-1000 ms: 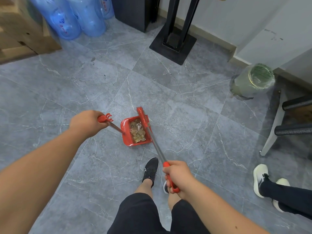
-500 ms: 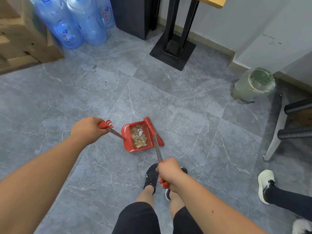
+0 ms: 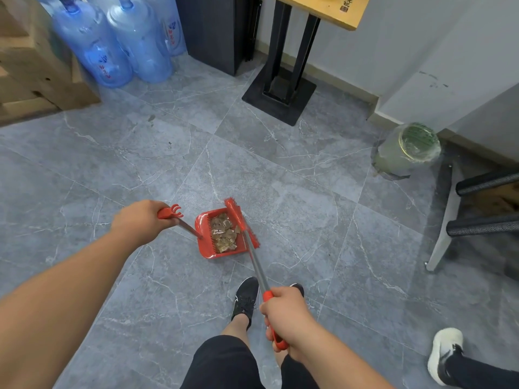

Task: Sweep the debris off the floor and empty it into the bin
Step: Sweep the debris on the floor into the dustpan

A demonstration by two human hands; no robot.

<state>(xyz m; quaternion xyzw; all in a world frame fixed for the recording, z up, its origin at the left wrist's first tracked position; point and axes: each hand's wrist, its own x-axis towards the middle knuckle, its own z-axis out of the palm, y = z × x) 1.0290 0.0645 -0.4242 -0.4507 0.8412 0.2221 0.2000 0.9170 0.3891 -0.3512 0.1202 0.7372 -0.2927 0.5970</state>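
A red dustpan (image 3: 205,247) sits low over the grey tiled floor ahead of my feet, with brown paper debris (image 3: 224,233) piled inside it. My left hand (image 3: 140,220) is shut on the red grip of the dustpan's long handle. My right hand (image 3: 286,314) is shut on the red grip of the broom handle. The red broom head (image 3: 241,220) lies along the dustpan's right edge, against the debris. The bin (image 3: 408,148), lined with a clear bag, stands at the far right by the wall.
Blue water bottles (image 3: 112,43) and a wooden pallet (image 3: 31,68) stand far left. A black stand base (image 3: 279,98) lies ahead. Chair legs (image 3: 446,228) crowd the right next to the bin. Another person's white shoe (image 3: 445,353) is at bottom right.
The view has tilted up and the dustpan and broom have shifted a little toward the right. The broom head stays pressed along the dustpan's right edge, and both hands keep their grips.
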